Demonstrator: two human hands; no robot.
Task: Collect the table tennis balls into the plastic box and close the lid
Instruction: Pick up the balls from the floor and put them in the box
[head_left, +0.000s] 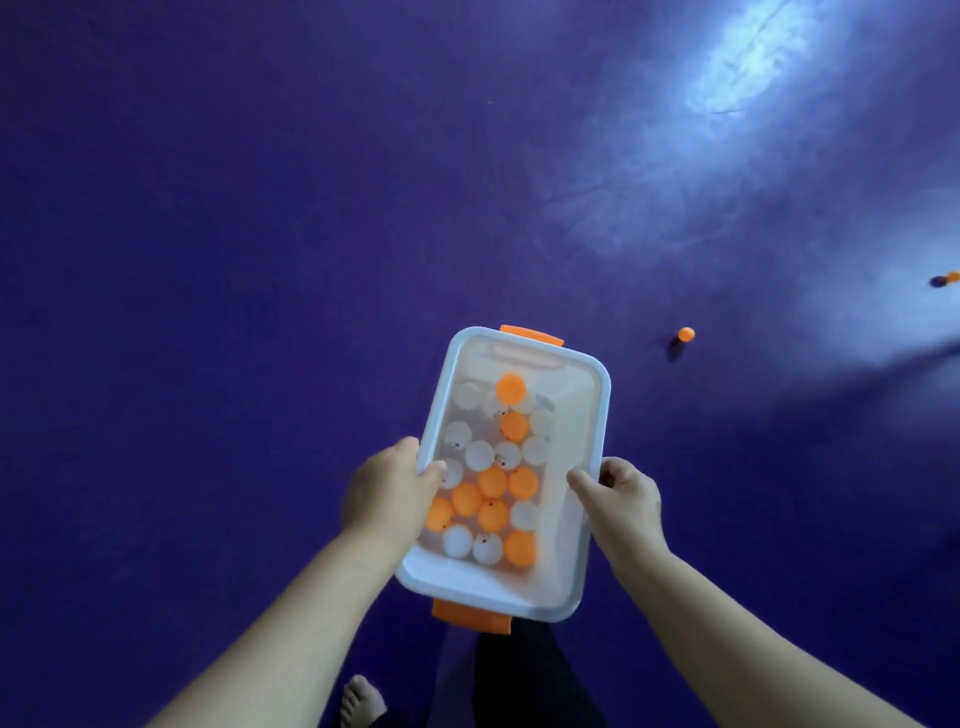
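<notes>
Both arms reach forward and down, holding a plastic box (597, 415) in the air above a purple floor (260, 208). The left hand (387, 486) grips the box's left long edge, thumb laid across the top and fingers curled out of sight beneath. The right hand (626, 496) clamps the opposite edge the same way, its thumb pointing inward. The box tilts away from the person, and a cloudy lid (571, 525) appears to lie over it. Whether it is snapped shut cannot be told. Through it show the table tennis balls (491, 483) – orange and white, packed close together. An orange latch (531, 335) sits at the far end and another (470, 616) at the near end. On the floor to the right lies a loose orange ball (686, 334), well apart from the box, and a second orange ball (952, 276) lies at the frame's right edge. Below the box are a bare foot (361, 699) and a dark trouser leg (530, 670).
</notes>
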